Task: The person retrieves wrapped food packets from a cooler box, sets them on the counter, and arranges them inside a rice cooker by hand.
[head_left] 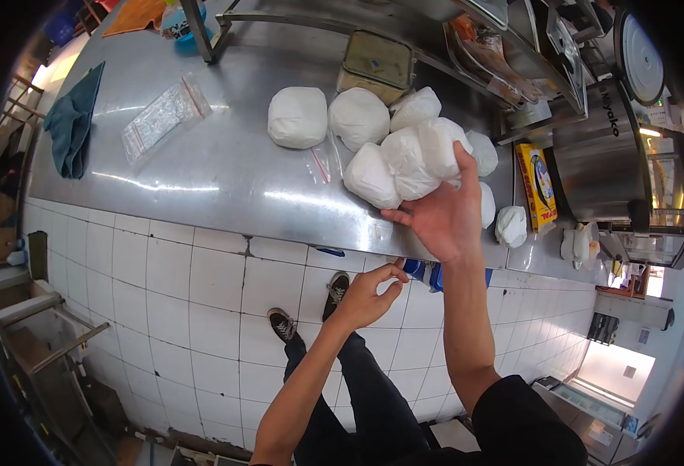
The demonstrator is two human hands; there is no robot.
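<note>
My right hand [452, 221] grips a row of white paper-wrapped bundles [406, 161] over the steel table [225, 182], with one finger at the right end and another under the left one. What they contain is hidden by the wrapping. More white wrapped bundles [298, 116] sit on the table behind the row, and a smaller one [511, 226] lies to the right of my wrist. My left hand [374, 297] hangs in front of the table edge, loosely curled, its thumb and index finger apart with nothing between them.
A lidded square container [375, 64] stands behind the bundles. Clear plastic bags [163, 120] and a dark teal cloth [76, 124] lie to the left. At right are a yellow box [537, 185] and a large steel appliance [598, 155]. A metal shelf [303, 23] runs along the back.
</note>
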